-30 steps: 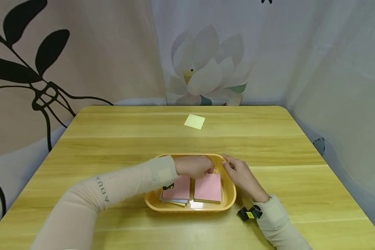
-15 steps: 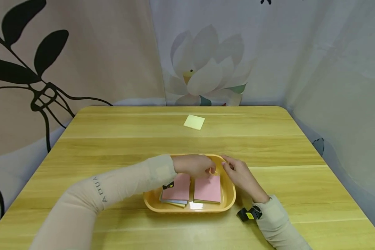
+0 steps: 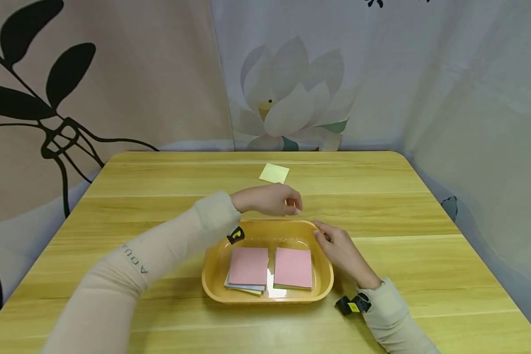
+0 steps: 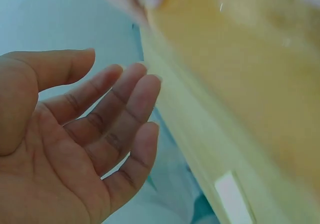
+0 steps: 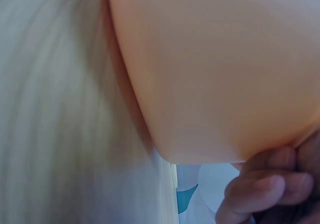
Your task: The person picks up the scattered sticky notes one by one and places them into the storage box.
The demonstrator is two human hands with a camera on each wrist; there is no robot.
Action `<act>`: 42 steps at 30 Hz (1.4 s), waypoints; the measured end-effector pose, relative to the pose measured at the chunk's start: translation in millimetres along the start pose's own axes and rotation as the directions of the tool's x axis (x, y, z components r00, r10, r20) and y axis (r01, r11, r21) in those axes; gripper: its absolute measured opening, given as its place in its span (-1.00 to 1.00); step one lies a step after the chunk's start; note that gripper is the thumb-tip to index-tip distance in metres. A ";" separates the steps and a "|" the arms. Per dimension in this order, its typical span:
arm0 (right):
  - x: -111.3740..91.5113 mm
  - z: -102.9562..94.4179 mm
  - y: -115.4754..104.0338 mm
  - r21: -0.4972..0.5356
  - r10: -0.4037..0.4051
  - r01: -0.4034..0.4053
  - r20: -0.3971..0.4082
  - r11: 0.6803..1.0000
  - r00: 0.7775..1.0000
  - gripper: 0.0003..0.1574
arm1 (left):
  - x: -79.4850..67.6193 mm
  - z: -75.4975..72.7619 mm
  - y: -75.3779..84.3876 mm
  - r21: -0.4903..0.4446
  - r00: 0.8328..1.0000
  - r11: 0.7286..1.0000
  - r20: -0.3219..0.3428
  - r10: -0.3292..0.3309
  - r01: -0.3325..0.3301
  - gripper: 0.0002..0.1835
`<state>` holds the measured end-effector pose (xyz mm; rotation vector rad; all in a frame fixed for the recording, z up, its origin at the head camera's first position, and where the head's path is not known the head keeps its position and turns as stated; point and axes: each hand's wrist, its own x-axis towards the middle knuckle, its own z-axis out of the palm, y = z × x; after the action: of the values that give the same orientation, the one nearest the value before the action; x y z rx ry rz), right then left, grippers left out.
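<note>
My left hand (image 3: 272, 199) hovers over the table just beyond the far rim of a yellow plastic tray (image 3: 267, 299). In the left wrist view its fingers are relaxed and loosely spread, with nothing in the palm. At the tray's far right corner, my right hand (image 3: 341, 250) grips the rim, thumb on top and the other fingers outside. Inside the tray lie two stacks of sticky notes side by side. Pink tops both the left stack (image 3: 249, 266) and the right stack (image 3: 293, 268); blue and yellow edges stick out under the left one.
A pale yellow sticky note pad (image 3: 274, 172) lies near the far edge of the wooden table (image 3: 159, 206), behind my left hand. Printed curtains (image 3: 159, 73) hang behind the table and along its right side.
My left hand has lifted out of the tray and moved away from me, past the far rim, uncovering both pink stacks. The right hand has stayed on the rim.
</note>
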<state>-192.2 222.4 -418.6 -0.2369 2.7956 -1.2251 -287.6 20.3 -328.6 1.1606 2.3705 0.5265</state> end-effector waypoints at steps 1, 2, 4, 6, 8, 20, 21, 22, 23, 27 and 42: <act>0.0 0.0 -0.1 0.002 0.001 -0.001 0.000 1.000 1.000 -0.50 | 1.6 -4.8 -4.1 -0.014 1.000 1.000 -0.015 -0.011 0.011 -0.78; -0.1 -0.1 -0.4 0.002 0.000 0.000 -0.002 1.000 1.000 -0.50 | 3.4 -9.1 -9.0 -0.032 0.999 0.999 -0.028 -0.024 0.023 -0.78; -0.2 -0.2 -0.7 0.005 0.001 -0.001 -0.003 1.000 1.000 -0.49 | 6.5 -16.5 -19.4 -0.060 0.997 0.997 -0.049 -0.052 0.049 -0.76; -0.6 -0.2 -0.8 0.010 0.000 0.000 -0.002 1.000 1.000 -0.49 | 9.0 -22.3 -30.3 -0.080 0.995 0.994 -0.060 -0.081 0.076 -0.74; -1.0 0.0 -0.6 0.011 -0.002 0.002 0.001 1.000 1.000 -0.48 | 11.2 -27.1 -40.3 -0.098 0.992 0.990 -0.069 -0.108 0.101 -0.72; -2.1 -0.8 3.9 0.022 0.006 -0.006 -0.004 1.000 1.000 -0.49 | 29.4 -47.7 -79.2 -0.055 0.964 0.975 -0.146 -0.220 0.214 -0.65; -2.0 -1.0 4.3 0.021 0.005 -0.005 -0.005 1.000 1.000 -0.49 | 31.8 -48.6 -82.1 -0.056 0.962 0.973 -0.149 -0.230 0.224 -0.65; -1.9 -1.2 4.5 0.020 0.005 -0.005 -0.007 1.000 1.000 -0.49 | 34.2 -49.2 -85.1 -0.059 0.960 0.971 -0.152 -0.237 0.230 -0.64; -1.8 -1.2 4.7 0.018 0.003 -0.003 -0.008 1.000 1.000 -0.49 | 36.9 -49.6 -88.9 -0.059 0.959 0.971 -0.155 -0.239 0.233 -0.64; -1.6 -0.5 4.1 0.020 -0.018 0.018 -0.005 1.000 1.000 -0.49 | 45.0 -48.9 -104.4 -0.058 0.959 0.970 -0.147 -0.243 0.237 -0.61; -1.6 -5.2 7.2 0.031 -0.030 0.030 0.001 0.999 1.000 -0.49 | 79.4 -38.6 -142.4 -0.103 0.956 0.966 -0.153 -0.252 0.238 -0.55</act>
<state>-192.1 231.3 -420.4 -0.2791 2.7792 -1.2738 -442.6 -2.8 -387.7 0.7972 2.5590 0.6495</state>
